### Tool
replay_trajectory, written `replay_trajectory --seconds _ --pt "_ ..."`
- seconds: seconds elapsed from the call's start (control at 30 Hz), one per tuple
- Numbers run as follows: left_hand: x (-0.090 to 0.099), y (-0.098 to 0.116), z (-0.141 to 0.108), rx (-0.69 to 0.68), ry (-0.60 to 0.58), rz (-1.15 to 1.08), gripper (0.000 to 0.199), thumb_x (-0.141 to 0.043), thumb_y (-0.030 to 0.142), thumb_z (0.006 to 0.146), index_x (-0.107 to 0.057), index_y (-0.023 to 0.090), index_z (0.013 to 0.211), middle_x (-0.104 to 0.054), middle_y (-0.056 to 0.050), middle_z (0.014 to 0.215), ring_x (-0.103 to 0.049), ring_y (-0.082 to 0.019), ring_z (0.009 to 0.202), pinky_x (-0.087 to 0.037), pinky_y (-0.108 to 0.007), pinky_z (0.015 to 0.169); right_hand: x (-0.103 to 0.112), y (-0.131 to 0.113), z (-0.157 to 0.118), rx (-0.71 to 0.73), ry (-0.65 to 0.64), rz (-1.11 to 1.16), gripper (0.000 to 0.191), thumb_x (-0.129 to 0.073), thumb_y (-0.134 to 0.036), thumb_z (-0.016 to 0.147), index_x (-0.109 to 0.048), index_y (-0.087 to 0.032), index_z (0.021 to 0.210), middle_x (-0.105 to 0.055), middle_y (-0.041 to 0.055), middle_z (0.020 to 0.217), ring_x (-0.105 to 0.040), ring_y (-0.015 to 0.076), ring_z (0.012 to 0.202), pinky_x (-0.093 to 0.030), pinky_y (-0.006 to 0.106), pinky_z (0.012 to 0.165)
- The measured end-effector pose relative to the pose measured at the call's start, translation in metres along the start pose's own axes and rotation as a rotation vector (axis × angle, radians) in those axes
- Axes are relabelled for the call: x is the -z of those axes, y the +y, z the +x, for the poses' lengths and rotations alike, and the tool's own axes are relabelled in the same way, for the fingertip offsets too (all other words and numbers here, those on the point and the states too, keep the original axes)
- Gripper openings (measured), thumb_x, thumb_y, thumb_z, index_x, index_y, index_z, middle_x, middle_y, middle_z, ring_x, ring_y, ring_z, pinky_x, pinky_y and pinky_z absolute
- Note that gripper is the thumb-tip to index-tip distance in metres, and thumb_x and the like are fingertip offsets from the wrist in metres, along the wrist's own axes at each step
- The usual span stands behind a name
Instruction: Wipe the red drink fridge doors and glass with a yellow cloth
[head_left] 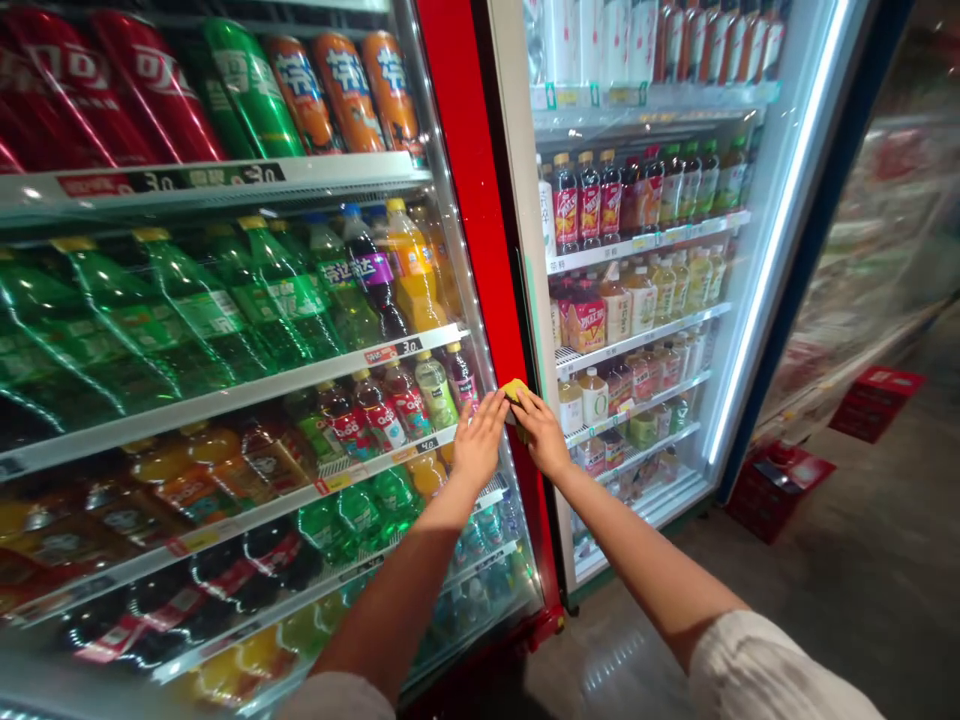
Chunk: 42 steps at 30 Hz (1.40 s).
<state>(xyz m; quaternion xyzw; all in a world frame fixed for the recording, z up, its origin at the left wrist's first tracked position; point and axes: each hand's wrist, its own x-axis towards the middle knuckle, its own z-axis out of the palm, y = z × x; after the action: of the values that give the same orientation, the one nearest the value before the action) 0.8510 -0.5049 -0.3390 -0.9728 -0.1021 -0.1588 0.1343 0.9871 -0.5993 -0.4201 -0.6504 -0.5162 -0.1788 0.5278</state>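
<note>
At the red door frame (487, 220), both arms (637, 550) are reaching forward, nearly straight. The right hand (541, 432) is holding a yellow cloth (515, 390) at the frame under bent fingers; the left hand (480, 440) is slanting beside it, fingers slightly parted, though whether they are gripping, I cannot tell. Left of the frame, green bottles (285, 290) are standing; right, a second fridge (519, 120), then red boxes (876, 400).

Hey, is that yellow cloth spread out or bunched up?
Bunched up, as far as it shows: a small crumpled bit of the yellow cloth pokes out by the right hand, which hides the rest.
</note>
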Motion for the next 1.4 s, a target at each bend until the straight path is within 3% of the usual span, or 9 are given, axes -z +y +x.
replay_trajectory --seconds 0.1,0.2,0.37,0.77,1.03,1.27,1.33,1.4 --pt "0.026 -0.008 0.021 0.031 0.075 0.017 0.068 -0.026 0.006 0.093 -0.026 0.019 0.160 -0.022 -0.005 0.167 -0.012 -0.017 0.157 -0.012 -0.051 0.130 0.011 -0.011 0.039 0.037 0.028 -0.008 0.079 -0.042 0.007 0.079 -0.053 -0.032 0.147 -0.044 0.0023 0.158 -0.032 0.0209 0.152 -0.036 0.052 0.123" --pt "0.041 -0.015 0.032 0.040 0.118 0.022 0.067 -0.026 0.007 0.095 -0.025 0.019 0.160 -0.022 -0.004 0.168 -0.010 -0.018 0.157 -0.010 -0.052 0.130 0.019 -0.021 0.062 0.059 0.035 -0.023 0.082 -0.042 0.008 0.077 -0.052 -0.033 0.148 -0.044 0.0014 0.159 -0.033 0.0214 0.152 -0.036 0.053 0.122" --pt "0.028 -0.027 0.022 -0.008 0.114 0.017 0.066 -0.028 0.005 0.094 -0.028 0.014 0.159 -0.023 -0.007 0.167 -0.013 -0.020 0.157 -0.013 -0.051 0.130 0.011 -0.025 0.051 0.118 0.019 -0.063 0.083 -0.041 0.010 0.077 -0.049 -0.029 0.150 -0.040 0.0040 0.161 -0.028 0.0200 0.154 -0.035 0.051 0.123" --pt "-0.095 -0.055 -0.045 -0.182 0.129 0.015 0.071 -0.030 0.000 0.089 -0.026 0.013 0.159 -0.029 -0.007 0.165 -0.014 -0.016 0.156 -0.017 -0.047 0.129 -0.072 0.018 -0.053 0.078 -0.013 -0.170 0.082 -0.043 0.008 0.082 -0.043 -0.032 0.153 -0.039 0.0062 0.161 -0.024 0.0220 0.155 -0.041 0.053 0.119" --pt "-0.186 -0.039 -0.087 -0.182 0.189 0.019 0.077 -0.034 0.004 0.091 -0.007 0.015 0.162 -0.023 -0.006 0.166 -0.015 -0.014 0.156 -0.013 -0.044 0.130 -0.117 0.051 -0.132 0.043 -0.008 -0.205 0.091 -0.042 0.010 0.078 -0.036 -0.035 0.156 -0.034 0.0069 0.164 -0.025 0.0225 0.155 -0.039 0.056 0.119" --pt "-0.290 -0.014 -0.140 -0.197 0.233 0.045 0.073 -0.036 0.004 0.090 -0.018 0.013 0.161 -0.024 -0.005 0.165 -0.015 -0.015 0.156 -0.010 -0.044 0.131 -0.160 0.090 -0.229 0.065 0.025 -0.277 0.076 -0.046 0.000 0.089 -0.036 -0.035 0.156 -0.037 0.0090 0.163 -0.035 0.0231 0.151 -0.046 0.051 0.115" --pt "-0.304 -0.011 -0.145 -0.199 0.247 0.052 0.071 -0.037 0.006 0.091 -0.022 0.013 0.160 -0.025 -0.006 0.164 -0.016 -0.016 0.156 -0.010 -0.046 0.130 -0.166 0.096 -0.237 0.083 0.057 -0.277 0.072 -0.046 -0.002 0.092 -0.036 -0.035 0.156 -0.041 0.0085 0.161 -0.037 0.0223 0.150 -0.047 0.051 0.114" --pt "-0.304 -0.011 -0.141 -0.195 0.265 0.061 0.068 -0.037 0.006 0.092 -0.027 0.012 0.159 -0.026 -0.006 0.164 -0.016 -0.017 0.156 -0.008 -0.046 0.130 -0.168 0.098 -0.228 0.114 0.106 -0.261 0.070 -0.045 -0.002 0.093 -0.040 -0.035 0.154 -0.045 0.0076 0.159 -0.038 0.0222 0.150 -0.047 0.052 0.114"
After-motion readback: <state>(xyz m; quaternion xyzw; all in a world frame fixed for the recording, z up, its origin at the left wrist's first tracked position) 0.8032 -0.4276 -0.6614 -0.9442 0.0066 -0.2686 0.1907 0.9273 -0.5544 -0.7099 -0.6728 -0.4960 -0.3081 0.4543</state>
